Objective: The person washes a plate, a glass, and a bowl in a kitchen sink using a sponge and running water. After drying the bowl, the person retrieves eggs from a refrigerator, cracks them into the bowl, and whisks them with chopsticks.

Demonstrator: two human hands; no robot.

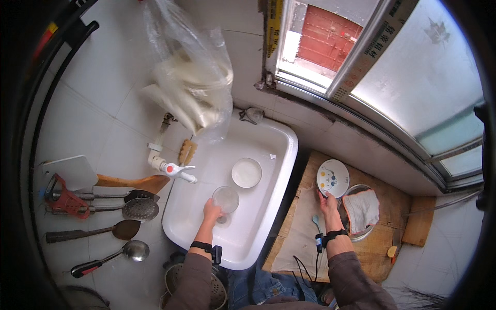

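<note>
Over the lower part of a white sink [193, 228], my left hand [213, 211] grips the edge of a translucent round dish [226, 199]. A white bowl [247, 173] sits in the sink beside that dish. At the right, my right hand [328, 199] holds a white plate with a cartoon print [333, 178] by its near edge, above the wooden board. Close to this hand, a white cloth with orange edging [361, 211] lies over a metal basin [366, 235]. A light blue spoon [316, 221] rests on a beige cloth [290, 248] left of my right forearm.
A white plastic faucet [180, 170] reaches over the sink's left side. Ladles and a slotted skimmer [140, 209] hang at the left wall. A plastic bag [193, 85] hangs above the sink's far end. A wooden board [391, 193] stands under the window, with a knife [396, 238] at its right.
</note>
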